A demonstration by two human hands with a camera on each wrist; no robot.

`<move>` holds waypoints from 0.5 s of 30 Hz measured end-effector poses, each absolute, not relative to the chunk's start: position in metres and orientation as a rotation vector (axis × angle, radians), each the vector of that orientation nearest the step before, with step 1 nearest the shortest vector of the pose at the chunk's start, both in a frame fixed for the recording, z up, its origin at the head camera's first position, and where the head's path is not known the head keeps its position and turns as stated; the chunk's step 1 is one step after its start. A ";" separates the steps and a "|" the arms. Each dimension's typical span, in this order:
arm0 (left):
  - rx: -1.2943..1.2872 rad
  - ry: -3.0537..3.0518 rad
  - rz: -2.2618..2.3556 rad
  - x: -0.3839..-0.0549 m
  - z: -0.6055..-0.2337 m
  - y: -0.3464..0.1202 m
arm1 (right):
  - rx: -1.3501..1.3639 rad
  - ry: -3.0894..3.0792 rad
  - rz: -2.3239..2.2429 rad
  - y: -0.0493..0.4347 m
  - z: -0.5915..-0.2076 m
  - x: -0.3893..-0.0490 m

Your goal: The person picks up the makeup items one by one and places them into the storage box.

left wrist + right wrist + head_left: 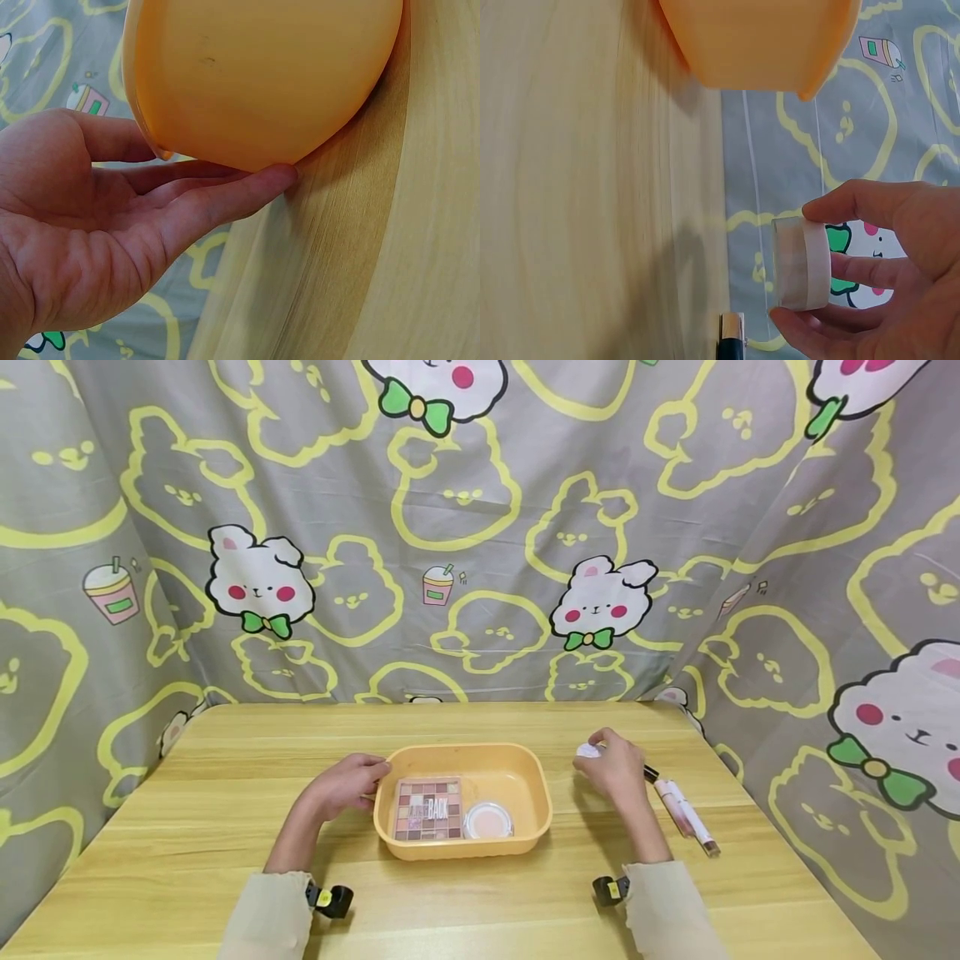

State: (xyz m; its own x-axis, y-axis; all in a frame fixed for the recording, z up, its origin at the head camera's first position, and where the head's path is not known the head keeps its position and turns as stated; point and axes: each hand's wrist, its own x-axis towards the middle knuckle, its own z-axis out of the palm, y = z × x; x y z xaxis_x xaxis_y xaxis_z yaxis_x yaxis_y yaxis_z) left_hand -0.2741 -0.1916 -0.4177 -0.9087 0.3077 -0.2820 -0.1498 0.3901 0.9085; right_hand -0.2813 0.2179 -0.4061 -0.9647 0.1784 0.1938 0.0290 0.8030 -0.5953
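A yellow plastic basin (pixel 468 850) stands on the wooden table. Inside it are an eyeshadow palette (pixel 427 810) with "BACK" on its cover and a round compact (pixel 488 820). My left hand (pixel 347 789) holds the basin's left end, the thumb at the rim and the fingers along the outer wall (pixel 255 90). To the right of the basin, my right hand (pixel 617 768) pinches a small round jar (pixel 802 262) between thumb and fingers. The jar has a white band and a clear part, and in the right wrist view it is held above the table.
Several slim cosmetic tubes (pixel 688 810) lie to the right of my right hand, one with a black end (pixel 651 772). A patterned grey curtain (pixel 480 635) hangs behind the table (pixel 187 827) and along both sides.
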 end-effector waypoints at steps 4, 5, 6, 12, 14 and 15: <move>0.139 2.249 1.530 -0.274 -0.417 -0.191 | -0.142 -2.744 0.899 0.215 -0.406 -0.282; 0.136 2.251 1.528 -0.274 -0.417 -0.191 | -0.145 -2.746 0.905 0.215 -0.406 -0.282; 0.133 2.254 1.526 -0.274 -0.417 -0.191 | -0.147 -2.749 0.914 0.214 -0.406 -0.282; 0.107 2.266 1.519 -0.274 -0.417 -0.190 | -0.139 -2.764 0.926 0.209 -0.404 -0.282; 0.120 2.270 1.508 -0.274 -0.417 -0.190 | -0.128 -2.763 0.921 0.207 -0.403 -0.282; 0.115 2.270 1.511 -0.274 -0.416 -0.190 | -0.123 -2.760 0.916 0.205 -0.403 -0.282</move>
